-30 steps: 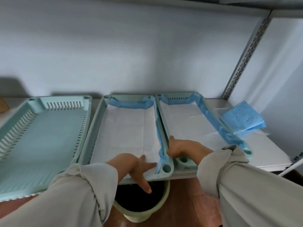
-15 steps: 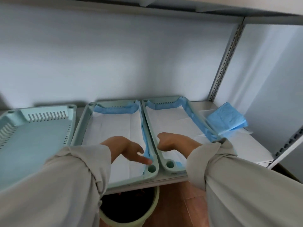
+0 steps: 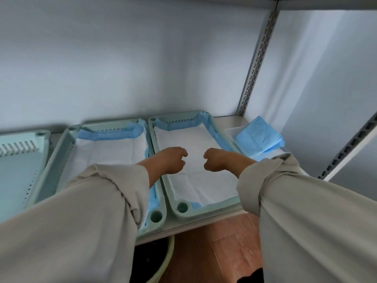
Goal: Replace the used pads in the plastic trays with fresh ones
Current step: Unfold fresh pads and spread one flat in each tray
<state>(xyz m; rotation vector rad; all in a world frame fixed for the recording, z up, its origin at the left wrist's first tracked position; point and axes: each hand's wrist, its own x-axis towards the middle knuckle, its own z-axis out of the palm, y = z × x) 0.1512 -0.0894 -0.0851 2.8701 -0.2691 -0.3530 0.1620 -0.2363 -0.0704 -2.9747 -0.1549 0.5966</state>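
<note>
What changed: a moment ago the left hand [image 3: 169, 160] was at the near corner of the middle tray [image 3: 158, 216] and the right hand [image 3: 219, 160] was at the near end of the right tray [image 3: 182, 207]. Now both are farther in, over the right tray.
What it means: the tucking at the near corners looks done (my guess), and the hands go on to smooth or check the right pad [image 3: 193, 139].
Left hand: it floats over the right pad with fingers loosely curled. It grips nothing.
Right hand: the same, loosely curled and empty, near the left hand but not touching it.
Pads: one white pad with blue edges lies flat in the right tray, right under both hands. Another, the middle pad [image 3: 114, 150], lies in the middle tray, partly hidden by the left sleeve [image 3: 81, 211].
Left tray [image 3: 20, 160]: it has no pad in it, so it likely needs one next.
Fresh pads [image 3: 258, 135]: a folded blue stack sits on the shelf [image 3: 228, 121], just beside the right tray and near the right hand.
Bin [image 3: 161, 260]: it stands on the floor below the shelf.
</note>
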